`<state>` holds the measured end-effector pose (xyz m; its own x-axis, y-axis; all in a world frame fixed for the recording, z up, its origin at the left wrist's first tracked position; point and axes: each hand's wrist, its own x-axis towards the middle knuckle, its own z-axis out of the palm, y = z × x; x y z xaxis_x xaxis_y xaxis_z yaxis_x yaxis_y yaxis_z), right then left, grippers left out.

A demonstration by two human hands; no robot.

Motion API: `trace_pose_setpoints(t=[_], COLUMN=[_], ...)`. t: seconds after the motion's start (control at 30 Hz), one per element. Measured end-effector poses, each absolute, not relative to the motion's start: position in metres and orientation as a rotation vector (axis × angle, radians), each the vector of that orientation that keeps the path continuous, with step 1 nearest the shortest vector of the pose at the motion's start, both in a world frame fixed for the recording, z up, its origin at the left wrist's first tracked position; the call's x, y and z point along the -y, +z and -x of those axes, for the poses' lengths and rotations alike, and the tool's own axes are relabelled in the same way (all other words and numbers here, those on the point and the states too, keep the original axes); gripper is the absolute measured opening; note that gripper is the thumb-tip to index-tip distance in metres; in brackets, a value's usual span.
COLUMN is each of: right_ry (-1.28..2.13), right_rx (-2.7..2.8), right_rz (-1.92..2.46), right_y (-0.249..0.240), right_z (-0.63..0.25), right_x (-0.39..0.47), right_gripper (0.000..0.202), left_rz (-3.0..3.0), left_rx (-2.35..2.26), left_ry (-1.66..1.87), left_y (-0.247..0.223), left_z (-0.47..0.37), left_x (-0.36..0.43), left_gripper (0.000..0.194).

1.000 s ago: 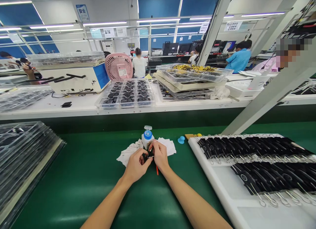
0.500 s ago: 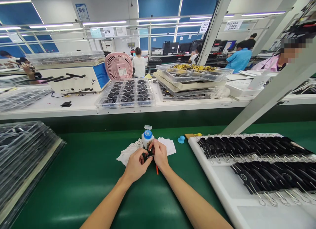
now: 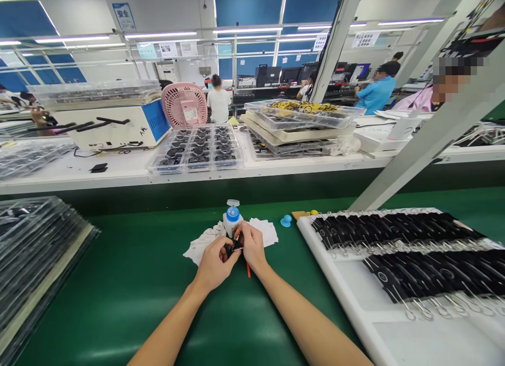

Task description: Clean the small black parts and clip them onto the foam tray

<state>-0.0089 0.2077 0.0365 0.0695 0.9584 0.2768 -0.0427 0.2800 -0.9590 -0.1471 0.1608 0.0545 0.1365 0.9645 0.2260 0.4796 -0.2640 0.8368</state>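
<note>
My left hand [image 3: 216, 265] is closed, its thumb and fingers pinching a small black part [image 3: 234, 247]. From the other side, my right hand [image 3: 252, 248] has its bent fingers closed at the same part. A thin, light-coloured piece shows between the fingertips, too small to name. Just beyond the hands stands a white bottle [image 3: 232, 226] with a blue top, its clear lid tipped up. A crumpled white cloth [image 3: 201, 244] spreads to the left of the bottle, and white wipes [image 3: 267, 232] lie to its right. Under my right hand an orange stick [image 3: 249, 271] pokes out, mostly hidden.
On the right, a white tray [image 3: 357, 292] bears rows of black parts with binder clips [image 3: 428, 309]. Stacked clear trays [image 3: 43, 266] fill the left side. A blue suction cup [image 3: 286, 221] lies beyond my right hand. A slanted post [image 3: 422, 140] rises behind the white tray.
The view has shifted slightly, so most things sit a little further left. Both hands stay at the black part, with the fingers barely moved.
</note>
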Motion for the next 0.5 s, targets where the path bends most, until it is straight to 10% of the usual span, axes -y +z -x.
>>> trace_pose_setpoints(t=[0.5], right_ry=[0.986], right_rx=[1.24], right_rz=[0.945], right_y=[0.0401], right_z=[0.0082], right_x=[-0.2063], right_gripper=[0.058], left_rz=[-1.822], left_rx=[-1.404], left_ry=[1.03], left_y=[0.0523], left_z=[0.1483], left_x=[-0.1627], left_gripper=[0.022])
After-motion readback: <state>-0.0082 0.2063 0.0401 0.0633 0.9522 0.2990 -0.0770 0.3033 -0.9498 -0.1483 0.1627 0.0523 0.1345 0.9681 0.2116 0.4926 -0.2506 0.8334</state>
